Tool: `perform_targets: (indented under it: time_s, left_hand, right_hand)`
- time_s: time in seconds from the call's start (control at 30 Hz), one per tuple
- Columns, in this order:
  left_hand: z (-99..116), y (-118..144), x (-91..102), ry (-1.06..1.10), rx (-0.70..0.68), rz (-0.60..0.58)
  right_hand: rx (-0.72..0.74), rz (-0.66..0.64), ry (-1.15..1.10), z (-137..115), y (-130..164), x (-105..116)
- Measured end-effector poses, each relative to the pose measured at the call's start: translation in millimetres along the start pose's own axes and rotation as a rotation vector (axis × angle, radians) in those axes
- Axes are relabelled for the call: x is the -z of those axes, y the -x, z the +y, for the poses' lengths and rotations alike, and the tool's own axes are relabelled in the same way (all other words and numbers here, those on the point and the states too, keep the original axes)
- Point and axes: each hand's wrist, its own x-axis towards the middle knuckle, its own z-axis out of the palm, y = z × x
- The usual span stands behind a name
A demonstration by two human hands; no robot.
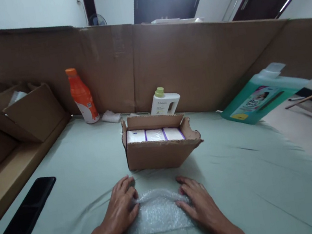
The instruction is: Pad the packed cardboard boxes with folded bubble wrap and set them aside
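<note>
Left hand point(120, 210) and right hand point(198, 201) lying flat, fingers spread, pressing bubble wrap point(158, 212) against desk point(259, 179), gripping nothing; open cardboard box point(159, 154) sitting just beyond.

No text can be read anywhere. The labels on the orange bottle point(82, 96), the white bottle point(164, 103) and the green jug point(260, 99) are too blurred.

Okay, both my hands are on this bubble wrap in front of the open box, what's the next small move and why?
Probably lift the bubble wrap and lay it over the white packs in the open cardboard box. Your left hand and right hand already press its two ends flat on the table, the box sits just beyond them with flaps open, and the packs lie uncovered.
</note>
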Motion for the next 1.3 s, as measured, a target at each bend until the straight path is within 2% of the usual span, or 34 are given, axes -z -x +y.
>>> perform_targets:
  time_s: [0.17, 0.23, 0.3, 0.43, 0.57, 0.63, 0.7, 0.77, 0.83, 0.93, 1.03, 1.13, 1.2, 1.27, 1.3]
  left_hand:
    - [6.6, -10.8, 25.2, 0.289, 0.176, -0.11]
    - [5.1, -16.5, 31.7, 0.303, 0.226, -0.129]
    - [-0.2, -18.6, 34.5, 0.248, 0.243, -0.128]
    - [-13.7, -4.1, 38.1, 0.116, 0.181, 0.028]
    - [-5.0, 15.8, 39.5, -0.013, -0.035, 0.186]
    - [8.0, 16.3, 33.5, -0.047, -0.187, 0.166]
    - [18.2, 9.4, 24.5, -0.052, -0.279, 0.052]
    - [19.2, -1.3, 17.9, -0.032, -0.272, -0.088]
    - [10.1, -10.9, 17.2, 0.054, -0.206, -0.157]
    - [-10.6, -18.7, 24.4, 0.142, -0.144, -0.052]
    - [-21.6, -22.5, 27.5, -0.003, -0.121, 0.044]
    - [-17.7, -26.5, 23.3, -0.115, -0.068, -0.02]
    - [-9.6, -27.2, 23.9, -0.124, -0.05, -0.063]
    - [0.0, -24.4, 31.2, -0.105, -0.066, -0.014]
    - [4.5, -21.5, 37.0, -0.094, -0.103, 0.074]
  right_hand:
    - [-0.175, -0.092, -0.258, -21.0, 8.9, 11.7]
    - [-0.226, -0.06, -0.304, -20.8, 8.1, 11.3]
    - [-0.244, 0.006, -0.259, -13.3, 8.4, 8.2]
    - [-0.109, 0.113, -0.074, 6.2, 21.9, 8.4]
    - [0.028, 0.167, -0.014, -0.6, 31.4, 17.7]
    - [0.089, 0.182, -0.02, -17.4, 24.7, 15.1]
    - [0.156, 0.139, -0.035, -36.2, 13.3, 5.1]
    - [0.21, 0.031, -0.045, -48.7, 3.2, -7.4]
    - [0.236, -0.061, -0.058, -49.7, -1.4, -15.3]
    - [0.176, -0.004, -0.086, -33.7, -1.8, -11.5]
    - [0.087, 0.049, -0.011, -13.8, -5.5, -1.2]
    - [0.028, -0.028, 0.113, -4.0, -14.0, 1.9]
    - [0.009, -0.053, 0.115, -5.2, -18.1, 3.3]
    - [0.042, 0.033, 0.056, -11.7, -18.5, 8.7]
    - [0.084, 0.126, 0.029, -16.0, -17.0, 12.9]
